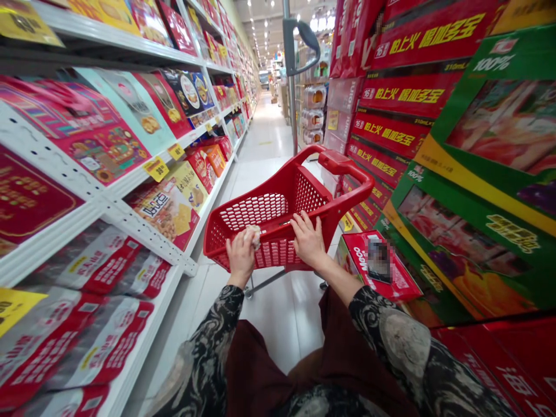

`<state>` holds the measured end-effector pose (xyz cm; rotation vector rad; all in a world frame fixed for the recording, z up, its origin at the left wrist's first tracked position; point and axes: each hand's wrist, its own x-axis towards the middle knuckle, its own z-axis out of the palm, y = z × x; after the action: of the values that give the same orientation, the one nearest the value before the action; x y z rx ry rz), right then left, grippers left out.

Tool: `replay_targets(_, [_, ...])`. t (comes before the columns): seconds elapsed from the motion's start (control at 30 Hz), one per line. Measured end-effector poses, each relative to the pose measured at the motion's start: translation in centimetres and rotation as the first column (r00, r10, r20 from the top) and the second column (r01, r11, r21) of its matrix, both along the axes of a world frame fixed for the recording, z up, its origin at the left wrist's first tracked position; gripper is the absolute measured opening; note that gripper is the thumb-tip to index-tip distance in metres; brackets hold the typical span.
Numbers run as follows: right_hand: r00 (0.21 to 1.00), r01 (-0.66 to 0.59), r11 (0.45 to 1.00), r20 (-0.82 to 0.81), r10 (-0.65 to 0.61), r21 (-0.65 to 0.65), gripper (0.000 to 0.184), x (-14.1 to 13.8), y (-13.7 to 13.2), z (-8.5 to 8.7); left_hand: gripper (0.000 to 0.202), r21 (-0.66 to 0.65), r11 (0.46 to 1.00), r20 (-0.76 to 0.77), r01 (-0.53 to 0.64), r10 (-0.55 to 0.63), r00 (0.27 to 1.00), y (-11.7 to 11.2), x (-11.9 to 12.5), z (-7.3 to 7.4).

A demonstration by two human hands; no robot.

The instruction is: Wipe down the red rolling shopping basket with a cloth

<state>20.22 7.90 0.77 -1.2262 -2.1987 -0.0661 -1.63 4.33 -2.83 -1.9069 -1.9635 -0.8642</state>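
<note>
Cart [278,231] of red plastic mesh, on a grey metal frame [264,279], stands just ahead of the person, and both hands lie on its near rim. Left hand [240,258] holds a crumpled white wad [253,236], tissue or cloth, against the rim, its fingers [244,241] curled and pinching it. Right hand [308,240] rests flat on the rim, its fingers [303,223] spread and draped over the edge. Inside the cart, nothing shows but red mesh. Its red handle [343,165] rises at the far end, away from the hands.

White shelves [104,202] run along the left, just beside the cart, packed with red and grey packets and boxes of biscuits [167,205], with yellow price tags [156,168] on the shelf edges. On the right, stacked red cartons [399,92] and green juice boxes [499,127] form a wall. One red box [377,266], partly blurred, sits low at the cart's right side, nearly touching its frame and narrowing the way. Ahead, a metal pole [292,87] stands past the cart, and the tiled aisle [267,136] runs on between the displays.
</note>
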Motion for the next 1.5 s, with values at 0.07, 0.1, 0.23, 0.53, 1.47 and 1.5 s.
replay_targets(0.07, [1.000,-0.001,1.000,0.009,0.001,0.002,0.055,0.0,-0.1,0.0,0.038,-0.026,0.996,-0.012,0.080,-0.080,0.997,0.8,2.4,0.6])
replay_targets(0.1, [1.000,-0.006,1.000,0.014,0.006,0.003,0.056,0.1,-0.1,0.1,0.039,-0.036,0.995,-0.013,0.097,-0.097,0.995,1.1,3.3,0.9])
replay_targets(0.23, [0.999,-0.019,1.000,0.031,0.019,0.004,0.057,0.5,0.0,0.0,0.040,-0.074,0.994,-0.020,0.076,-0.078,0.997,0.7,3.2,1.2])
replay_targets(0.53, [1.000,-0.015,1.000,0.004,0.015,-0.007,0.056,0.2,-0.3,0.0,0.037,-0.003,0.995,0.035,-0.098,0.098,0.995,-0.6,-1.4,-0.1])
replay_targets(1.47, [0.993,-0.011,1.000,-0.120,0.013,0.017,0.050,0.1,-1.8,1.8,0.042,0.113,0.948,0.191,0.299,-0.316,0.929,3.0,6.7,2.9])
replay_targets(1.5, [0.989,-0.034,0.999,-0.144,0.039,0.041,0.049,0.0,-2.1,2.3,0.044,0.127,0.936,0.213,0.328,-0.349,0.913,3.3,7.6,3.4])
